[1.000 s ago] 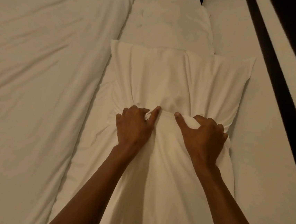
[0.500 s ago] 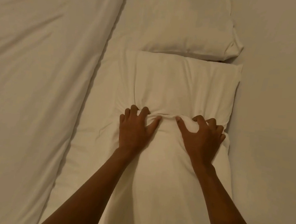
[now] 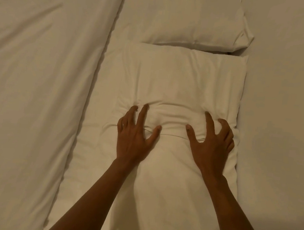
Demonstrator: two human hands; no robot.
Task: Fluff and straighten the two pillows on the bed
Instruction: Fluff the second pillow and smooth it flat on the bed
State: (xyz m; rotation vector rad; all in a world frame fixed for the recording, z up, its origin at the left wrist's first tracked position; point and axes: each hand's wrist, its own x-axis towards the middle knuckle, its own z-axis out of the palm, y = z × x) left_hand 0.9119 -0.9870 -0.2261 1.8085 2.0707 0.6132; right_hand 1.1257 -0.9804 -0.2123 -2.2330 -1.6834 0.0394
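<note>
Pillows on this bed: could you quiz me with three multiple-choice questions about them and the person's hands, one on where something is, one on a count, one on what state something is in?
1. Where does the far pillow lie compared with the near pillow?
A. Just beyond its far edge
B. Stacked under it
C. On the duvet to the left

2. How many hands rest on the near pillow?
A. None
B. One
C. Two

3. What state is the fabric between the hands in?
A. Smooth and flat
B. Bunched into folds
C. Torn open

Answers:
1. A, the two pillows sit end to end, the far one beyond the near one's far edge.
2. C, the left hand and right hand both press on it, fingers spread.
3. B, creases gather between the two thumbs.
</note>
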